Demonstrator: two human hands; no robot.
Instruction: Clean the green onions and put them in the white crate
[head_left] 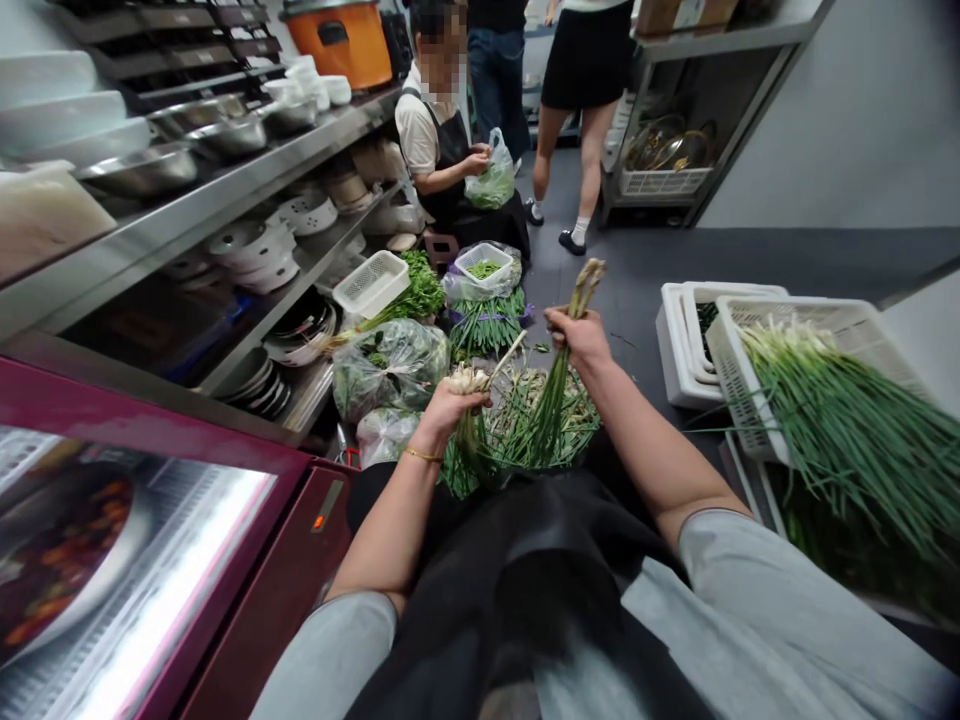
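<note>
My left hand [451, 408] is closed around a bunch of scallions, their pale root ends [466, 381] showing above the fingers and the green leaves hanging below. One white stalk [507, 358] sticks out to the right of that fist. Raised higher on the right, my right hand [579, 338] grips a second bunch of long green stalks [555, 395], brownish at the tips on top, which look like scallions too. Beneath both hands lies a heap of loose stalks and trimmings [517, 415], partly hidden by my hands and the hanging leaves.
White baskets stand at right, one with cleaned scallions [847, 400]. Bagged greens [390, 365], a white basket [373, 284] and green bundles [487, 322] lie ahead. A seated person [442, 140] holds a plastic bag; others stand behind. Steel shelving [300, 150] and a lit cabinet [150, 560] flank the left.
</note>
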